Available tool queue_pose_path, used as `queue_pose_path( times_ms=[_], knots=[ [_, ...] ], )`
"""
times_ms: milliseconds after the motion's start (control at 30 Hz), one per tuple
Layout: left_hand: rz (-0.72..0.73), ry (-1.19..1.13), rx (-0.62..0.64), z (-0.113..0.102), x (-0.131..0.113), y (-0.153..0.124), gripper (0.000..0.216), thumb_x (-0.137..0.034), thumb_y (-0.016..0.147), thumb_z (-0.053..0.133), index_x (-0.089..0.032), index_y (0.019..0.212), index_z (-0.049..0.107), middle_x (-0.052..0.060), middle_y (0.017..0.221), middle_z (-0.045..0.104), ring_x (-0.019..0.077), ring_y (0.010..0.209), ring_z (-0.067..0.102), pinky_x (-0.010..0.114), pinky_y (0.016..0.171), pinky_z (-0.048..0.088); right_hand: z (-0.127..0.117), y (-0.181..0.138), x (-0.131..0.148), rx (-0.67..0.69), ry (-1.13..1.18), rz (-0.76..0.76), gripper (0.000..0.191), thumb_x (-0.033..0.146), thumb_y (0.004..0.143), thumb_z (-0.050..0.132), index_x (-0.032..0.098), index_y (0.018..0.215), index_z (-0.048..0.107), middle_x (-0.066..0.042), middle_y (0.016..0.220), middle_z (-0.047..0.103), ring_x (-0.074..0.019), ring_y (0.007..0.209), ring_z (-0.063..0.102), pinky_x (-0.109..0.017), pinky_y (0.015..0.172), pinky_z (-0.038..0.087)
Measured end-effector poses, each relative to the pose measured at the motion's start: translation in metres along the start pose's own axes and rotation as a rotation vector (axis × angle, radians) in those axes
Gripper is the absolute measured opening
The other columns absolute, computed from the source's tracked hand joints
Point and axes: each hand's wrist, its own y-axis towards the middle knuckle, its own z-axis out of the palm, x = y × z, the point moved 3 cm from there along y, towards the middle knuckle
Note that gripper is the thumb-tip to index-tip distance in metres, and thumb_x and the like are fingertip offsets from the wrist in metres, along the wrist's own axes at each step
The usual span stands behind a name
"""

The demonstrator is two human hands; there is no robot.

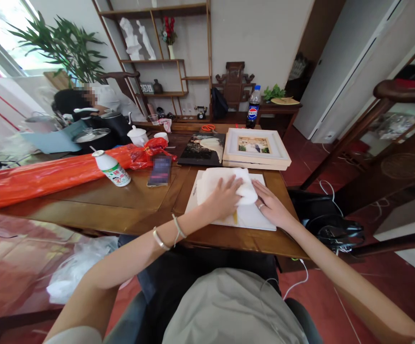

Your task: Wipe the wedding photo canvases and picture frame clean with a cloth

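Left arm (128,267): bare, enters from the lower left of the frame and runs diagonally up to the centre, wrist roughly in line with the forearm. Left hand (224,197): palm down, laid flat, fingers (234,184) spread and extended toward the upper right, closed on nothing. Right arm (336,277): bare, enters from the lower right corner and runs up and left to the centre. Right hand (274,206): palm down, flat, fingers straight and close together, pointing to the upper left, tips just beside the left hand.

hands (225,196) (270,206) 2 | bottles (113,168) (253,107) 2 | phone (159,170) 1 | framed picture (256,145) 1
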Motion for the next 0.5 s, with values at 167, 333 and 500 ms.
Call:
queue_pose_path(
  times_ms=[167,333,500],
  knots=[
    [0.098,0.109,0.024,0.003,0.002,0.016,0.033,-0.017,0.092,0.045,-0.013,0.117,0.066,0.014,0.151,0.037,0.0326,0.14,0.03,0.053,0.108,0.034,-0.001,0.001,0.0,0.015,-0.014,0.002,0.054,0.03,0.092,0.04,0.018,0.145,0.039,-0.009,0.152,0.037,-0.0265,0.143,0.028,-0.052,0.118,0.024],
    [0.171,0.215,-0.065,-0.016,-0.042,-0.026,0.031,-0.018,0.091,0.048,-0.012,0.111,0.07,0.017,0.142,0.048,0.0339,0.133,0.041,0.053,0.105,0.036,-0.001,0.0,0.0,-0.004,-0.005,0.002,0.052,0.029,0.093,0.038,0.02,0.144,0.041,-0.007,0.152,0.037,-0.0263,0.142,0.03,-0.052,0.118,0.025],
    [0.239,0.155,-0.086,-0.035,-0.077,-0.064,0.027,-0.024,0.09,0.051,-0.019,0.104,0.073,0.015,0.141,0.049,0.0332,0.131,0.044,0.052,0.103,0.038,-0.002,-0.001,0.001,0.039,-0.008,0.003,0.055,0.025,0.091,0.037,0.016,0.146,0.038,-0.009,0.154,0.033,-0.0239,0.144,0.027,-0.049,0.12,0.023]
  ],
)
